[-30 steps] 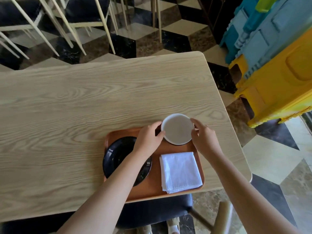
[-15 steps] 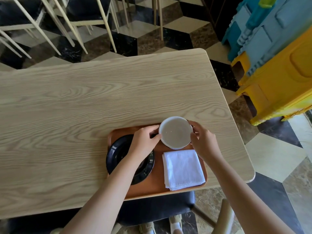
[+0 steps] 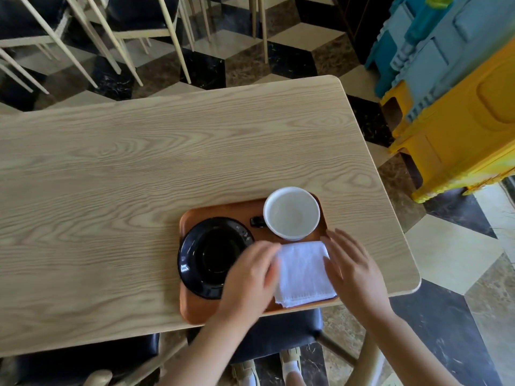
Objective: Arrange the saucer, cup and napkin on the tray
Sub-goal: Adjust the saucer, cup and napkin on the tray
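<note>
An orange-brown tray (image 3: 223, 210) lies at the near edge of the wooden table. On its left sits a black saucer (image 3: 206, 257). At its far right corner stands a white cup (image 3: 291, 213) with a dark handle pointing left, free of both hands. A folded white napkin (image 3: 302, 271) lies on the tray's near right. My left hand (image 3: 248, 277) rests at the napkin's left edge, fingers apart, partly over the saucer. My right hand (image 3: 351, 266) lies flat at the napkin's right edge, fingers spread.
The light wood table (image 3: 139, 176) stretches left and far from the tray. Yellow and blue plastic stools (image 3: 457, 107) are stacked to the right. Chairs with pale legs (image 3: 111, 37) stand beyond the table. A dark chair seat (image 3: 278, 335) sits below the near edge.
Both hands let go of the cup, which now stands on the tray's far right corner. They moved back toward me to the two sides of the napkin.
</note>
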`<state>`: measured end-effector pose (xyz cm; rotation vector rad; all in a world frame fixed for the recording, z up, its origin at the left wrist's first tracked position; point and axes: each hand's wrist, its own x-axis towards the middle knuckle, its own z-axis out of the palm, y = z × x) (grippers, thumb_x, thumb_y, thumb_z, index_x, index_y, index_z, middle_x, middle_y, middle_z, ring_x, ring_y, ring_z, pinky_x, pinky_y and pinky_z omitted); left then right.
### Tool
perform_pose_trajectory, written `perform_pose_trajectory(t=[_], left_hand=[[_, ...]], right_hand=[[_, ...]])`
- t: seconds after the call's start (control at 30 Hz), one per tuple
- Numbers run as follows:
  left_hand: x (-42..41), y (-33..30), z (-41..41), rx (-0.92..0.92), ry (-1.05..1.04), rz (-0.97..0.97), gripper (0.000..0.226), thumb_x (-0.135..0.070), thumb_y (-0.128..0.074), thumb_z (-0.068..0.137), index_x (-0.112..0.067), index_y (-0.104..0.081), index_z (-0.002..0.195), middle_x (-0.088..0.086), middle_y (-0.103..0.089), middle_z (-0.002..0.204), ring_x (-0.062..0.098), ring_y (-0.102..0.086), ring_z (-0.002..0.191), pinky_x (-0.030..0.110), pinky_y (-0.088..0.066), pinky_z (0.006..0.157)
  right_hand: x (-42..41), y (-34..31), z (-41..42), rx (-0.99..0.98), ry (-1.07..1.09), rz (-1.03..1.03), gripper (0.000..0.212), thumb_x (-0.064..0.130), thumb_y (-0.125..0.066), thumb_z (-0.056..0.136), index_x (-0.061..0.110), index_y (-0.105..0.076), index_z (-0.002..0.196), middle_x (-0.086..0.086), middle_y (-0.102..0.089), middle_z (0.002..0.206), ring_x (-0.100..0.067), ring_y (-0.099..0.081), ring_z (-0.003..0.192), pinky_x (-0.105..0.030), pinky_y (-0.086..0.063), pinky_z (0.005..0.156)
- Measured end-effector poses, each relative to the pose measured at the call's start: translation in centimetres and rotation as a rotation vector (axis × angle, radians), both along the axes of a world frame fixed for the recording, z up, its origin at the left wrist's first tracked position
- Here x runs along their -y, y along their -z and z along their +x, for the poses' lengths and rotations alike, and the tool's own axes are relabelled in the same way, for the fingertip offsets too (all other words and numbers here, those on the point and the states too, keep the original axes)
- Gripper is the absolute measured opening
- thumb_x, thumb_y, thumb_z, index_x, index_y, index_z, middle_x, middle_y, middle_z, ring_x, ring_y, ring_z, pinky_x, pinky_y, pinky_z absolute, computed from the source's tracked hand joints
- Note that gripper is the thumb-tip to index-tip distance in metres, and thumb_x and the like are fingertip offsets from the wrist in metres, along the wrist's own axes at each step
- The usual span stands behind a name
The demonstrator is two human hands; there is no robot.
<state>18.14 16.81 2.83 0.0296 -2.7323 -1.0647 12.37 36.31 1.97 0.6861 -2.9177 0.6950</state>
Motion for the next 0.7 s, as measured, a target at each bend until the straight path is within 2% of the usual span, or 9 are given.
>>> perform_pose_trajectory(t=[0.07, 0.13, 0.23, 0.33, 0.5, 0.57, 0.63, 0.7], left_hand=[[-2.2, 1.7, 1.7, 0.059, 0.165, -0.166, 0.035, -0.024, -0.042, 0.090, -0.012, -0.057, 0.119, 0.007, -0.061, 0.122, 0.016, -0.055, 0.115, 0.028, -0.044, 0.100], [-4.0, 3.2, 2.4, 0.136, 0.249, -0.336, 0.043, -0.027, -0.037, 0.089, -0.012, -0.054, 0.125, 0.010, -0.055, 0.133, 0.022, -0.048, 0.125, 0.032, -0.037, 0.103], [-5.0, 4.3, 2.4, 0.210, 0.225, -0.468, 0.046, -0.026, -0.034, 0.089, -0.010, -0.052, 0.128, 0.013, -0.050, 0.137, 0.025, -0.042, 0.130, 0.037, -0.029, 0.107], [-4.6, 4.7, 2.5, 0.238, 0.208, -0.534, 0.046, -0.024, -0.033, 0.089, -0.007, -0.051, 0.128, 0.014, -0.047, 0.140, 0.026, -0.038, 0.133, 0.039, -0.024, 0.109], [-3.5, 4.4, 2.9, 0.243, 0.208, -0.520, 0.045, -0.023, -0.034, 0.089, -0.009, -0.054, 0.127, 0.012, -0.050, 0.138, 0.024, -0.041, 0.131, 0.037, -0.029, 0.106], [-3.1, 4.3, 3.2, 0.240, 0.222, -0.519, 0.041, -0.022, -0.044, 0.090, -0.010, -0.053, 0.128, 0.011, -0.050, 0.138, 0.023, -0.041, 0.130, 0.036, -0.029, 0.106], [-2.7, 4.2, 3.3, 0.268, 0.233, -0.511, 0.047, -0.023, -0.059, 0.085, -0.011, -0.051, 0.130, 0.011, -0.048, 0.140, 0.024, -0.040, 0.131, 0.036, -0.029, 0.106], [-2.6, 4.2, 3.3, 0.279, 0.236, -0.509, 0.052, -0.024, -0.064, 0.082, -0.011, -0.050, 0.131, 0.011, -0.047, 0.141, 0.024, -0.038, 0.132, 0.036, -0.030, 0.106]], right_hand=[[-1.1, 1.7, 1.6, 0.048, -0.147, 0.177, 0.043, 0.032, -0.033, 0.094, 0.012, -0.050, 0.129, -0.010, -0.047, 0.139, -0.020, -0.033, 0.134, -0.034, -0.024, 0.111], [-1.6, 2.8, 2.5, 0.098, -0.208, 0.297, 0.051, 0.036, -0.014, 0.098, 0.015, -0.040, 0.136, -0.007, -0.037, 0.145, -0.015, -0.013, 0.141, -0.032, -0.008, 0.114], [-1.4, 3.3, 2.7, 0.139, -0.187, 0.325, 0.054, 0.035, -0.006, 0.098, 0.015, -0.038, 0.136, -0.006, -0.035, 0.146, -0.008, 0.002, 0.142, -0.031, -0.006, 0.113], [-0.7, 3.2, 2.9, 0.145, -0.169, 0.327, 0.054, 0.034, -0.007, 0.098, 0.013, -0.040, 0.136, -0.007, -0.035, 0.146, -0.007, 0.004, 0.142, -0.029, -0.006, 0.113], [0.2, 3.7, 3.5, 0.153, -0.151, 0.338, 0.054, 0.035, -0.007, 0.098, 0.013, -0.037, 0.137, -0.008, -0.035, 0.147, -0.011, -0.002, 0.142, -0.031, -0.010, 0.113], [0.6, 3.7, 3.8, 0.160, -0.148, 0.338, 0.054, 0.034, -0.007, 0.098, 0.012, -0.038, 0.136, -0.009, -0.036, 0.146, -0.014, -0.004, 0.142, -0.031, -0.009, 0.113], [1.0, 3.6, 4.1, 0.152, -0.143, 0.342, 0.055, 0.033, -0.005, 0.098, 0.011, -0.040, 0.135, -0.010, -0.037, 0.146, -0.013, -0.006, 0.141, -0.032, -0.008, 0.113], [1.1, 3.5, 4.2, 0.149, -0.140, 0.340, 0.056, 0.033, -0.005, 0.098, 0.011, -0.040, 0.135, -0.010, -0.036, 0.145, -0.013, -0.007, 0.141, -0.032, -0.007, 0.113]])
